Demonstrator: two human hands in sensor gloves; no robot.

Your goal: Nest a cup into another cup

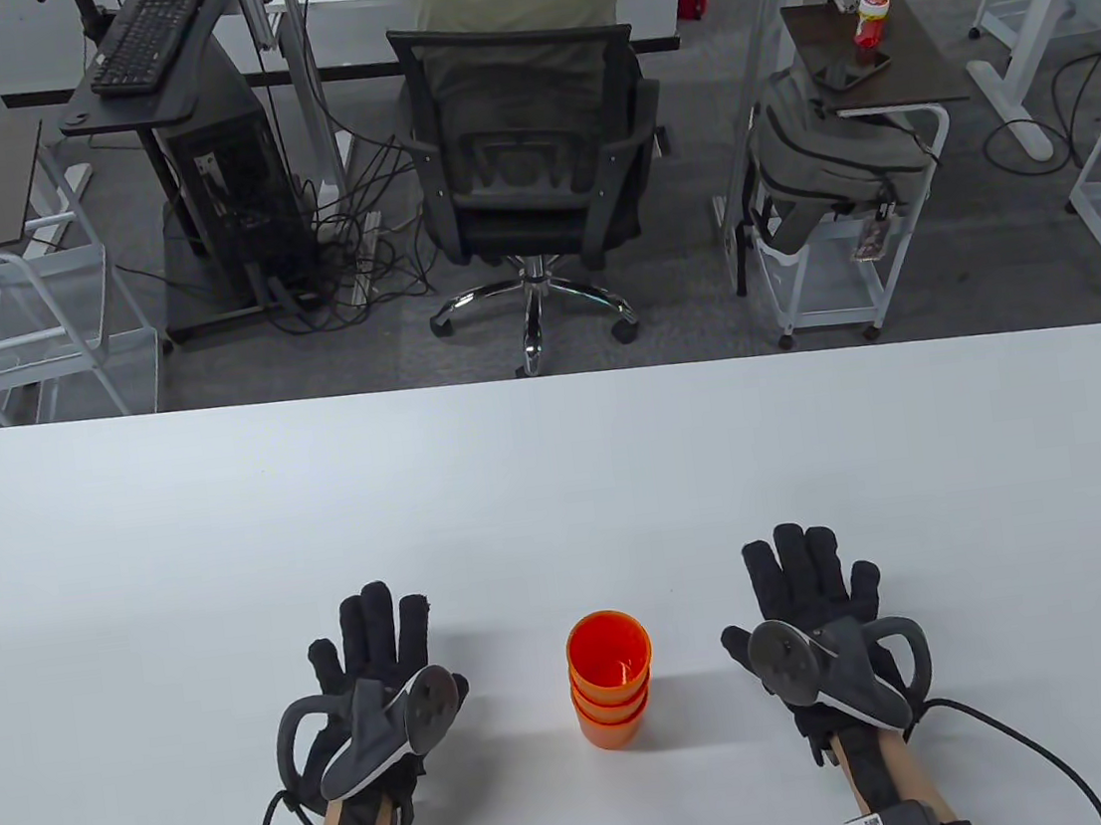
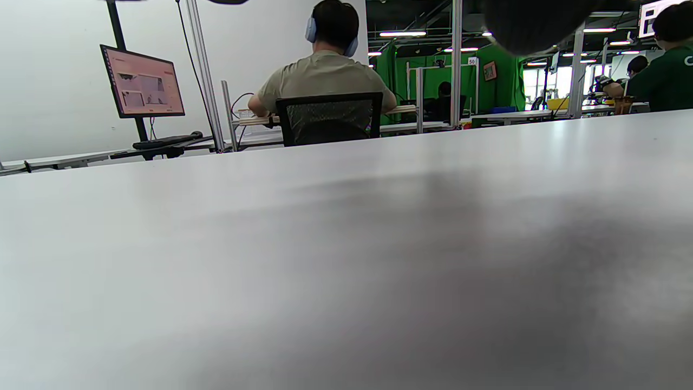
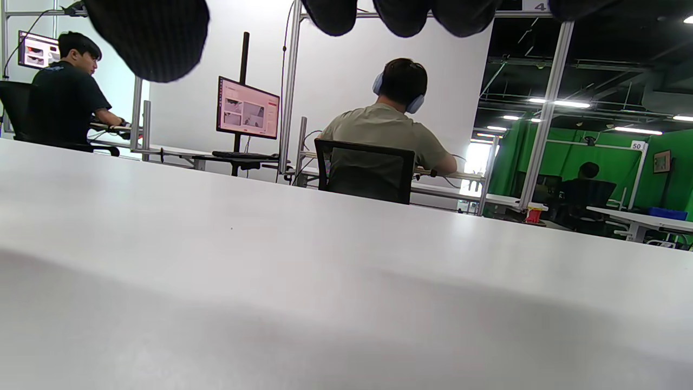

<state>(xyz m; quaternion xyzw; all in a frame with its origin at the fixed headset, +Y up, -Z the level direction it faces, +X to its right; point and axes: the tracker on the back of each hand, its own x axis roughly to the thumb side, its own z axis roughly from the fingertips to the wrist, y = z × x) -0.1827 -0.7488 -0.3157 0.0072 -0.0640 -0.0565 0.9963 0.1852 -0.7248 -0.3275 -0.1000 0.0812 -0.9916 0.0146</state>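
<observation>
The left hand lies flat and empty on the white table, fingers spread. Just right of it, near the front edge, stands the orange cup stack, seemingly already nested. The right hand lies flat too, holding nothing. Any further seating wants a straight downward press.

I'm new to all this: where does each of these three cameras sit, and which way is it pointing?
Table view: high above, looking down at the white table, the nested orange cups, the left hand and right hand lying flat either side.
Left wrist view: low over the tabletop, facing across it into the room; one dark fingertip at top.
Right wrist view: equally low, facing likewise; fingertips along top.
Shared: both wrist views show the seated man in headphones; neither shows the cups.
</observation>
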